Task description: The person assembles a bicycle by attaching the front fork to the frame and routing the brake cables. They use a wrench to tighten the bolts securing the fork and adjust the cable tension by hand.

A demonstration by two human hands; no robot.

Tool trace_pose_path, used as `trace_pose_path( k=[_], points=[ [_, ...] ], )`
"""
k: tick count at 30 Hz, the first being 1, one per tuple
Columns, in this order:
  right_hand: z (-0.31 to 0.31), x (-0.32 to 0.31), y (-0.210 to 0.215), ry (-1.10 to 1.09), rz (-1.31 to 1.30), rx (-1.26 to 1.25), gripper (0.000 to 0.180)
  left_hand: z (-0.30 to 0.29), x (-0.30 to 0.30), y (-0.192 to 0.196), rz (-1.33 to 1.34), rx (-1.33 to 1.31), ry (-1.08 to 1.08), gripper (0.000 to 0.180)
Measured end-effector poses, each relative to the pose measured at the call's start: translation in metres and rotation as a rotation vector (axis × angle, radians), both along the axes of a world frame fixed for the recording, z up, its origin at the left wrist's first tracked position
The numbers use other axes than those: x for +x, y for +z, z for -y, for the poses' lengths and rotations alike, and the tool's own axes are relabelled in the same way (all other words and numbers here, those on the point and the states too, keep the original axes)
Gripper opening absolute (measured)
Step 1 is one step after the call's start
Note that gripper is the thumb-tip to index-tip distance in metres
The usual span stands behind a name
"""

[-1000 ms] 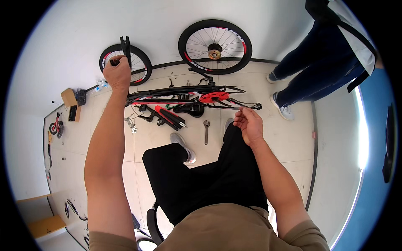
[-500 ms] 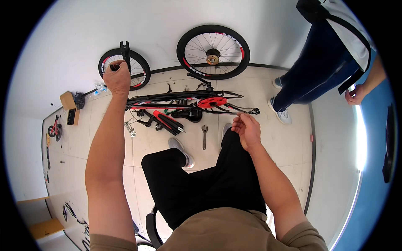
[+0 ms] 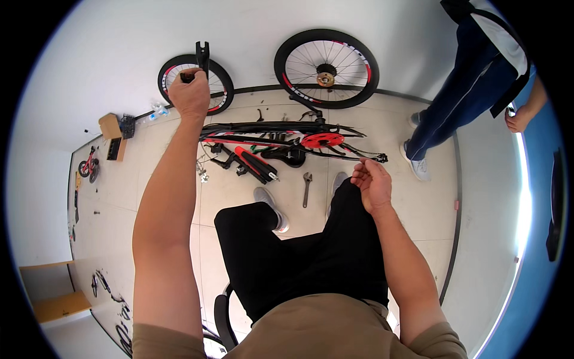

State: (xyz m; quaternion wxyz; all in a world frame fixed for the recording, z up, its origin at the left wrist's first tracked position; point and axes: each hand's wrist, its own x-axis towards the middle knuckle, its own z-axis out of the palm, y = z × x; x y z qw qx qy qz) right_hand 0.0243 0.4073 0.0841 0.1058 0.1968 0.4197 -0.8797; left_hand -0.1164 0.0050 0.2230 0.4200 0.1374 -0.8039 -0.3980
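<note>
My left hand (image 3: 190,97) is closed round the black bicycle fork (image 3: 203,55), whose slotted ends point up toward the wall. Below and to its right stretches the black and red bicycle frame (image 3: 257,128), partly behind my left wrist. A red chainring (image 3: 323,140) sits on the frame's right part. The black rear derailleur (image 3: 380,158) is at its right end. Just below that end is my right hand (image 3: 375,186), fingers loosely curled and nothing visible in them. Whether its fingertips touch the frame I cannot tell.
Two wheels, a smaller front one (image 3: 222,90) and one with a sprocket cluster (image 3: 326,79), lean on the wall. A saddle (image 3: 293,158), loose parts and an adjustable wrench (image 3: 307,190) lie on the floor. Another person (image 3: 472,90) stands at right. An open carton (image 3: 110,127) is at left.
The whole scene has shifted slightly right and up in view. My left hand still grips the fork, and my right hand stays by the frame's right end.
</note>
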Motion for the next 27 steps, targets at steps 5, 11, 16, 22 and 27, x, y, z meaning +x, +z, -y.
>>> trace_pose_path(
  k=[5,11,16,22,27],
  points=[
    [-0.001,0.001,0.0,0.004,-0.012,0.001,0.017,-0.004,0.002,0.002,0.04,0.004,0.023,0.015],
    [-0.001,0.0,-0.001,0.01,-0.011,-0.003,0.017,-0.002,0.002,0.004,0.05,-0.012,0.032,0.016],
    [-0.001,0.0,0.0,0.007,-0.009,0.012,0.018,-0.008,0.003,0.005,0.026,-0.013,0.034,0.015],
    [-0.001,0.001,-0.003,0.017,-0.016,0.006,0.018,-0.003,0.003,0.005,0.018,0.031,-0.058,0.013],
    [-0.003,0.0,0.0,0.022,-0.016,0.029,0.02,0.0,0.008,0.011,0.143,0.127,-0.125,0.014]
  ],
)
